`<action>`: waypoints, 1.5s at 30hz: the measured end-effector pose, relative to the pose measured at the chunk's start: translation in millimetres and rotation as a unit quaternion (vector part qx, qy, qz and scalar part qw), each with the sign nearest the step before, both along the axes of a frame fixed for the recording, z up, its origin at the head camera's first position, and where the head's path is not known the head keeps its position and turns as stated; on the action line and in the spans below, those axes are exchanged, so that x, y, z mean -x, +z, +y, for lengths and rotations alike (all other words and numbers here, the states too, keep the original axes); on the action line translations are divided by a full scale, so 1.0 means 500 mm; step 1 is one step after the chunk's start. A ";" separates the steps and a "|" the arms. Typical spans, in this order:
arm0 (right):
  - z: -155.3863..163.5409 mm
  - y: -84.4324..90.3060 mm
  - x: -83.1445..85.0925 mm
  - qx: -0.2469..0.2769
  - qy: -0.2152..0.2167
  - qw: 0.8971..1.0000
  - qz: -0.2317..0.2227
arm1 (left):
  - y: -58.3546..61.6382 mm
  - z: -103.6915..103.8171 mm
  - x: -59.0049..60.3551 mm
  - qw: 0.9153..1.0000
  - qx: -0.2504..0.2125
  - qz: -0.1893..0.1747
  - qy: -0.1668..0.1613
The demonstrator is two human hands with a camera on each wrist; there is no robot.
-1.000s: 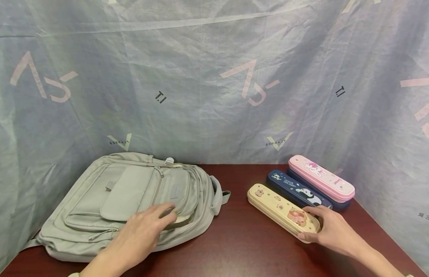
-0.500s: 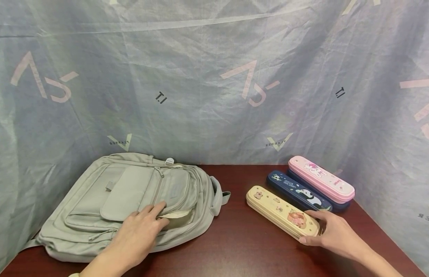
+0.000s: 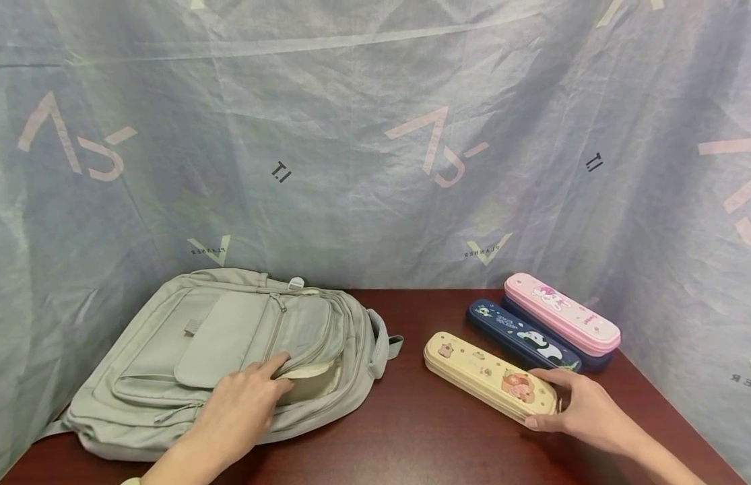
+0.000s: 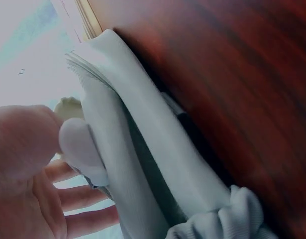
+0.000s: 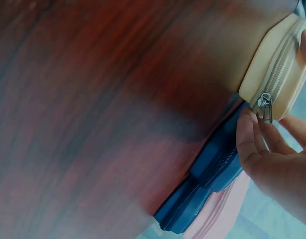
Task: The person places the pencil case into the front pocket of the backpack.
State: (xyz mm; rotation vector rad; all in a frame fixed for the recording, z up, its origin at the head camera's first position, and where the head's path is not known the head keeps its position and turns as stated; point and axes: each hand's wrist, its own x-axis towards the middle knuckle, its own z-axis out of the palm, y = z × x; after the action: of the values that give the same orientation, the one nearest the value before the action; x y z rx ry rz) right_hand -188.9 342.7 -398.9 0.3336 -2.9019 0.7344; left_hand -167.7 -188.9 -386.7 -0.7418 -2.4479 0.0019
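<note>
A light grey-green backpack [image 3: 220, 330] lies flat on the left of the table. My left hand [image 3: 238, 404] pinches the edge of its front pocket [image 3: 314, 385], whose mouth gapes to the right of the thumb. In the left wrist view the thumb is at the pocket's edge and the fingers [image 4: 80, 197] reach behind it. On the right, my right hand [image 3: 584, 407] grips the near end of a yellow pencil case [image 3: 472, 364] with cartoon bears. Its metal zipper pull [image 5: 265, 107] shows beside the fingers in the right wrist view.
Behind the yellow case lies a navy pencil case [image 3: 502, 327] with a panda. A pink pencil case [image 3: 560, 310] with a rabbit rests on another navy one at the far right. A grey printed cloth [image 3: 351, 135] hangs along the table's back and sides.
The yellow pencil case has shifted slightly left and toward me, away from the navy one, with my right hand on it. My left hand has taken the pocket edge, and its mouth gapes wider.
</note>
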 end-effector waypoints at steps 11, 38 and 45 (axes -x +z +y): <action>0.018 -0.005 0.009 0.133 0.091 0.984 -0.072 | 0.000 0.003 0.000 0.999 -0.005 -0.041 0.024; 0.039 -0.023 0.022 0.252 0.125 0.950 -0.136 | 0.025 -0.007 0.000 0.977 -0.170 -0.116 0.052; 0.039 -0.023 0.023 0.279 0.140 0.937 -0.160 | 0.031 -0.014 0.002 0.973 -0.180 -0.135 0.048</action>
State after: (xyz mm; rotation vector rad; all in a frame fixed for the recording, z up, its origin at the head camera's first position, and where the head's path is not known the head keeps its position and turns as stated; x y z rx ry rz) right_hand -200.6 362.4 -410.4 0.6079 -2.7714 1.7507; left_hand -168.5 -195.9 -371.1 -0.4869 -2.6308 -0.5253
